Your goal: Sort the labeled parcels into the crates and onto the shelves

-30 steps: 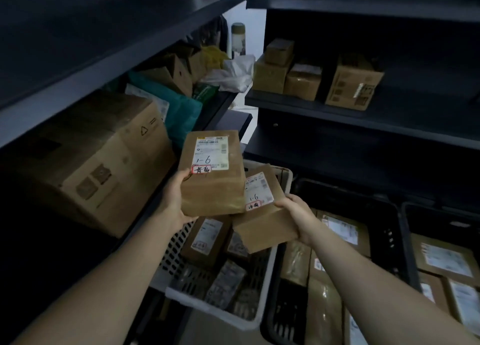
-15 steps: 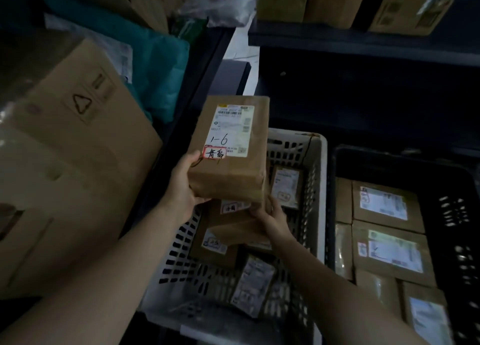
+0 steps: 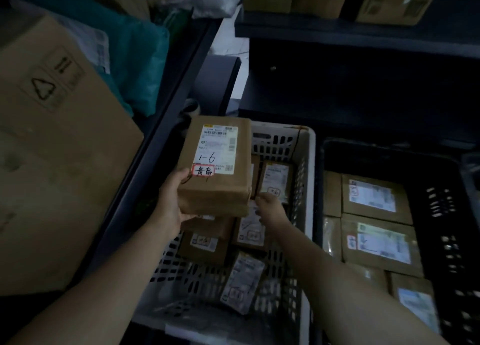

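My left hand (image 3: 171,201) grips the near left corner of a brown parcel (image 3: 220,186) with a white label marked "1-6" and a red-framed stamp. It holds the parcel level above the white slotted crate (image 3: 310,188). My right hand (image 3: 270,207) reaches down into that crate beside the held parcel, its fingers loose and touching the labeled parcels inside. A second brown parcel (image 3: 207,225) lies in the crate just under the held one, partly hidden by it. Several more labeled parcels (image 3: 244,279) lie in the crate.
A black crate (image 3: 441,214) to the right holds several flat labeled parcels. On the left shelf sit a big cardboard box (image 3: 52,163) and a teal bag (image 3: 140,59). A dark shelf (image 3: 337,35) at the back right carries cardboard boxes.
The view tilted down toward the crates. My right hand lowered its parcel into the white crate and let it go. My left hand kept the "1-6" parcel over the crate.
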The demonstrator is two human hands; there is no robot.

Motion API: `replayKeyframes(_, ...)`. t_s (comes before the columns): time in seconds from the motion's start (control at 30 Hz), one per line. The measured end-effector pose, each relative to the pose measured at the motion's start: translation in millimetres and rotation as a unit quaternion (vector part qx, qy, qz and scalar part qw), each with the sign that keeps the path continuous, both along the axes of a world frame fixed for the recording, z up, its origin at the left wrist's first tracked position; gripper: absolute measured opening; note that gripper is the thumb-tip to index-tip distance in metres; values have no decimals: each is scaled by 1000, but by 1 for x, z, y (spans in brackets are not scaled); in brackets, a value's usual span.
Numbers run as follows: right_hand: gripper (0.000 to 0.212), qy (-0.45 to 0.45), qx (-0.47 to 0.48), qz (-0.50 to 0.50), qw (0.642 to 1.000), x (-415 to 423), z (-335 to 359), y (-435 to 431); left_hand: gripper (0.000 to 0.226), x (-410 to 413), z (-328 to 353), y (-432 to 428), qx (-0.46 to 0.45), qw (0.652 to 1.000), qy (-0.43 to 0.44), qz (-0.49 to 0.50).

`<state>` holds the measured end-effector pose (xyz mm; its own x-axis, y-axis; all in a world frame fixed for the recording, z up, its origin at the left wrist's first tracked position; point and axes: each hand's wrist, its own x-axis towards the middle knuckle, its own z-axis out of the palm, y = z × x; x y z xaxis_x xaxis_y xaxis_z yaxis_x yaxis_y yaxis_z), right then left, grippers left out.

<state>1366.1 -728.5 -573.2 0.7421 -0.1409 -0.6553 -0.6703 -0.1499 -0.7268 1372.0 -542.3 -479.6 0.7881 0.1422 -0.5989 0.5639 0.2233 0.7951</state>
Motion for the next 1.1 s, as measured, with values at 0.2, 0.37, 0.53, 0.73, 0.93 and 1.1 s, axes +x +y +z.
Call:
replayKeyframes(0.2, 48, -44, 85, -123, 988, -2, 80, -60, 24, -9, 35, -47, 10, 997, -40, -64)
replayKeyframes(0.37, 62, -52, 185, -132, 972, -33, 131, -118, 51, -21, 69, -114, 6, 984, -88, -153)
replayKeyframes(0.53, 52, -81, 199, -159, 964, -83, 163, -197, 28, -42, 84, -197, -7, 965, -106, -239)
replayKeyframes(0.73, 29, -87, 137, -228, 960, -154, 168, -328, 26, -82, 81, -318, 69, 916, -118, -376)
replayKeyframes(0.93, 21, -90, 57, -244, 964, -252, 149, -493, 21, -130, 43, -450, 227, 832, -200, -466)
replayKeyframes(1.1, 78, -17, 21, -233, 972, -317, 117, -587, 26, -177, 7, -538, 276, 743, -201, -576)
